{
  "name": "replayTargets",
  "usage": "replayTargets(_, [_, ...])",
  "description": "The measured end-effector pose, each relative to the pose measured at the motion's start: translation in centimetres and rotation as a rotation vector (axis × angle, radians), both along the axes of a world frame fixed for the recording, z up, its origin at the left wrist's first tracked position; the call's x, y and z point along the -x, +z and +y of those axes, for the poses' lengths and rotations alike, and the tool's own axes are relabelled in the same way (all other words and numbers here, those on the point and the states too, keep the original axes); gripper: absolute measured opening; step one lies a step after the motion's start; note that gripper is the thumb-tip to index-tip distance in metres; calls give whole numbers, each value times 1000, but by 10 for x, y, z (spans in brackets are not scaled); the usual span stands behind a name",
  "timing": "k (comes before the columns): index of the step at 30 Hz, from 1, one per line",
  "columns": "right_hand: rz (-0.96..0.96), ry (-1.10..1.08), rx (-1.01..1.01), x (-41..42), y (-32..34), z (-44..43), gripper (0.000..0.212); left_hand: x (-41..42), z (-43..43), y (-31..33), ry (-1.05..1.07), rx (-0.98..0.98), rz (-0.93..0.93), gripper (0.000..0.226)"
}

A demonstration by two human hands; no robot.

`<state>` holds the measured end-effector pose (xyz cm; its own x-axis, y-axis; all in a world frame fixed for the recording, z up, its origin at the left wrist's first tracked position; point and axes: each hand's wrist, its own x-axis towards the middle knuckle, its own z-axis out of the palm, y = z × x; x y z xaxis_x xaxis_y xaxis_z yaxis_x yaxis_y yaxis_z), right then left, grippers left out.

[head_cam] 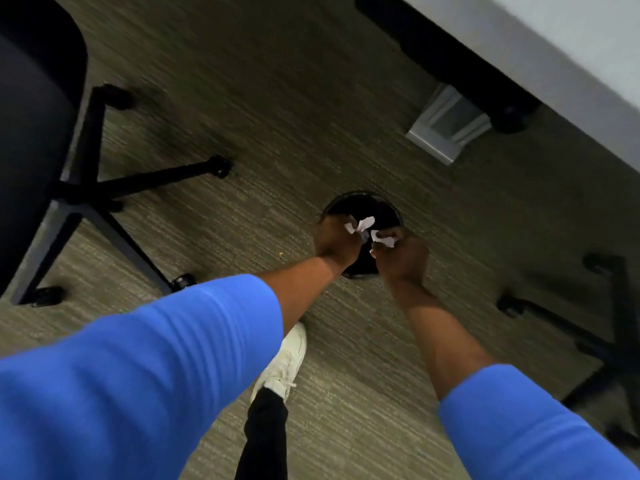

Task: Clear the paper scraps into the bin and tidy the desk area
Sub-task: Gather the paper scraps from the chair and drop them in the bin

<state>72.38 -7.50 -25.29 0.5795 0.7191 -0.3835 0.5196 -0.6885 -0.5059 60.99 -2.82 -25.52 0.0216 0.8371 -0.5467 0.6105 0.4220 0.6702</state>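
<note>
A round black bin [377,206] stands on the carpet below me. Both hands are held over its opening. My left hand [334,242] is closed around crumpled white paper scraps [360,226] that stick out past the fingers. My right hand [403,259] grips more white paper scraps [384,238] just beside the left. Both forearms come in from blue sleeves. The inside of the bin is dark and its contents are hidden.
A black office chair [41,109] with a wheeled base stands at the left. Another chair's base [602,327] is at the right. The grey desk edge [554,50] and its metal leg [446,129] are at the upper right. My white shoe [284,362] is on the carpet.
</note>
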Motion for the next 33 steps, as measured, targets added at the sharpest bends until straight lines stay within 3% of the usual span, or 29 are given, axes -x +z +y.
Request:
replayTargets(3, [21,47,-6,-10,-4,5,26,-8,1,-14,28,87,-86,22])
replayTargets(6, [172,58,-9,-13,-5,9,31,-11,6,-21,-27,179,-163,37])
replayTargets(9, [110,129,-6,-13,-7,8,29,-10,10,-25,-134,206,-132,49])
replayTargets(17, [76,114,5,4,-5,-1,30,23,6,-13,-157,227,-209,27])
replayTargets(25, [127,92,-18,66,24,11,34,110,1,23,-262,92,3,19])
replayTargets(30, [203,158,22,118,55,23,37,182,1,50,-98,113,26,11])
replayTargets(33, [179,205,-51,155,82,32,36,225,4,72,-43,67,16,12])
